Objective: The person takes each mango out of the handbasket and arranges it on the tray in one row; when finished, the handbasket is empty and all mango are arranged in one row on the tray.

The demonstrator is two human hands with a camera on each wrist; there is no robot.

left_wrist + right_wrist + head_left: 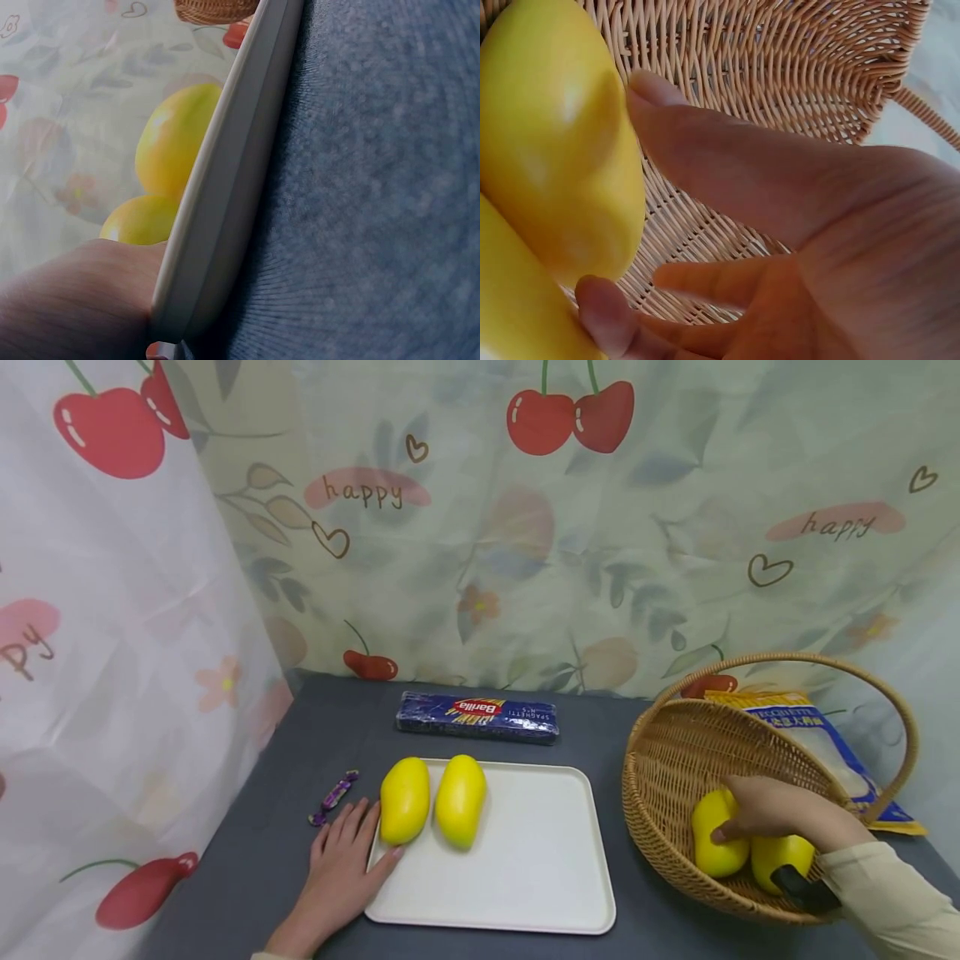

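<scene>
My left hand [339,868] rests with straight fingers at the left edge of a white tray [525,893], thumb over its rim. Two yellow mangoes stand out there: one mango [405,800] close by those fingers, another mango [461,802] just right of it. My right hand [776,810] reaches into a wicker basket [660,760]. Its thumb touches the side of a mango [555,142] in the right wrist view, and one fingertip lies near that mango's lower end. The other fingers are spread apart from it. A second mango [514,292] lies alongside.
A purple-wrapped candy [334,797] lies left of the tray. Behind the tray sits a blue Barilla spaghetti pack [477,718]. The basket's tall handle [903,710] arches over its right side, with a yellow-and-blue bag [817,735] behind. Printed curtains border the dark table [277,785].
</scene>
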